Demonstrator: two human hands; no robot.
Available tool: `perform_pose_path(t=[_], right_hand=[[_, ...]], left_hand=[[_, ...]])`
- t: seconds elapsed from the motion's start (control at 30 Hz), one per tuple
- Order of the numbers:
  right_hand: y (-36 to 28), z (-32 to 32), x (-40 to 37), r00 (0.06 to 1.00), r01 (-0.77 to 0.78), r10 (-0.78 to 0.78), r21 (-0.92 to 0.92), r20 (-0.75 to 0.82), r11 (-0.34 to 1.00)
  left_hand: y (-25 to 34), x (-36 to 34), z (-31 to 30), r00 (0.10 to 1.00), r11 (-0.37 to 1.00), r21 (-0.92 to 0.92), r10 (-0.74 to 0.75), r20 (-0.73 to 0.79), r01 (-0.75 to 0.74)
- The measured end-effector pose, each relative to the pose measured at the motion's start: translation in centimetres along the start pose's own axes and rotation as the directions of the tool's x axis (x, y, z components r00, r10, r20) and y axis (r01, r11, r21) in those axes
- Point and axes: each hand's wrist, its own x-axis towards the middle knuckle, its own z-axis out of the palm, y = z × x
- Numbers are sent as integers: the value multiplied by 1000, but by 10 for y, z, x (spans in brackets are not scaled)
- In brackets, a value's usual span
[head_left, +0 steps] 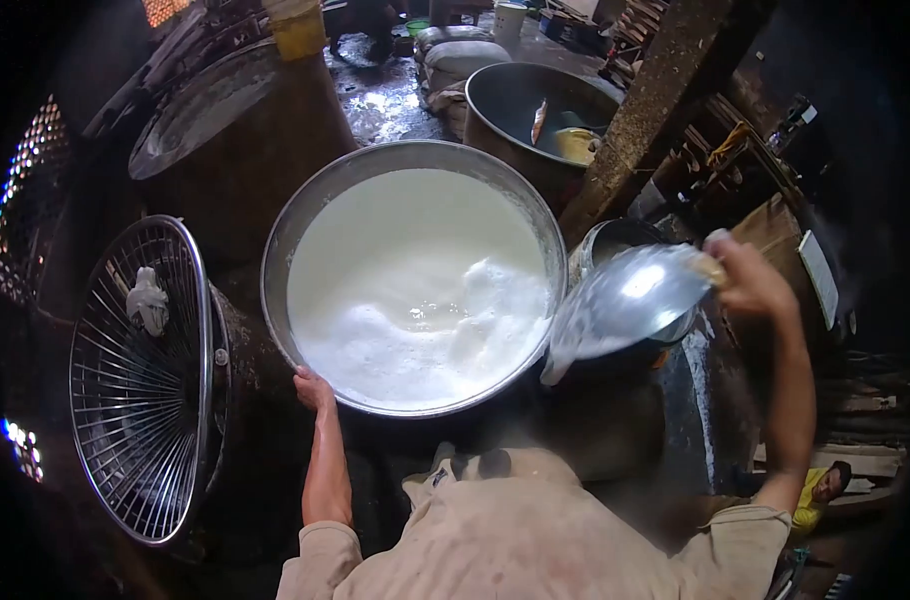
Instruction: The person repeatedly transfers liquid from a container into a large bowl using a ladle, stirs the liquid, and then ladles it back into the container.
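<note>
A wide metal vat (273, 300) stands before me, filled with milky white liquid (405, 225). White foam (385, 350) covers the near part of the surface. My left hand (315, 389) grips the vat's near-left rim. In my right hand (755, 278) is a large shiny metal scoop, held at its tan handle end. The scoop (630, 300) is tilted and blurred by motion, just right of the vat, with white foam at its lower edge. Behind and below it, a dark bucket-like container (607, 238) is partly hidden.
A round metal-barred basket (190, 250) with a white cloth (148, 300) stands at left. Another vat (475, 105) holding a yellowish container is behind, beside a slanted post (665, 110). A large drum (245, 140) rises back left. A person in yellow (813, 497) is at lower right.
</note>
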Motion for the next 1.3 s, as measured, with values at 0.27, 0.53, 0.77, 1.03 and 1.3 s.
perform_pose_path(t=[0.27, 0.53, 0.77, 1.03, 1.3], right_hand=[[196, 70, -2, 761, -375, 202, -165, -616, 912], [281, 240, 68, 579, -808, 810, 65, -88, 585], [322, 377, 112, 509, -841, 860, 200, -18, 502], [292, 552, 141, 234, -858, 814, 507, 532, -84], [259, 563, 151, 320, -829, 202, 377, 926, -413]], left_hand=[[-18, 8, 14, 992, 991, -74, 106, -68, -111], [-48, 10, 19, 991, 996, 50, 74, -110, -68], [-29, -119, 3, 982, 987, -70, -154, -109, 147], [-22, -201, 4, 963, 967, -7, -253, 95, 255], [-98, -154, 3, 844, 858, 91, -513, 157, 505]])
